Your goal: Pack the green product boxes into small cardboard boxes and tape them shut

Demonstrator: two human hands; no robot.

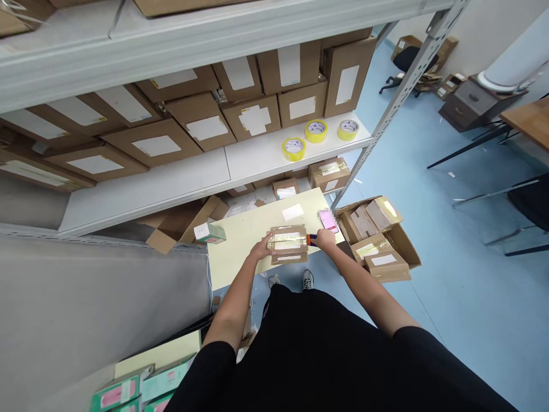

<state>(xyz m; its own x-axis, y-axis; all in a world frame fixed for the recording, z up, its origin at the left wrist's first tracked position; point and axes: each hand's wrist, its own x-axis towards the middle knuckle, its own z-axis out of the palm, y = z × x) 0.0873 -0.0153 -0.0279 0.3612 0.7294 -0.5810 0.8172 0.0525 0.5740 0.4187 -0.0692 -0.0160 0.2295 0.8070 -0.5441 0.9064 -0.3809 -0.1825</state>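
Note:
A small brown cardboard box (288, 243) sealed with clear tape lies on a pale yellow table (240, 243). My left hand (259, 250) rests against the box's left side, fingers curled on its edge. My right hand (322, 239) is closed on an orange-handled tool (311, 238) at the box's right side. A pink item (328, 220) lies just beyond my right hand, and a white label (292, 212) lies farther back on the table.
A green and white carton (211, 232) sits at the table's left edge. An open carton (377, 237) of taped boxes stands on the blue floor to the right. Grey shelving (171, 183) holds several labelled boxes and three yellow tape rolls (316, 130). Chairs stand far right.

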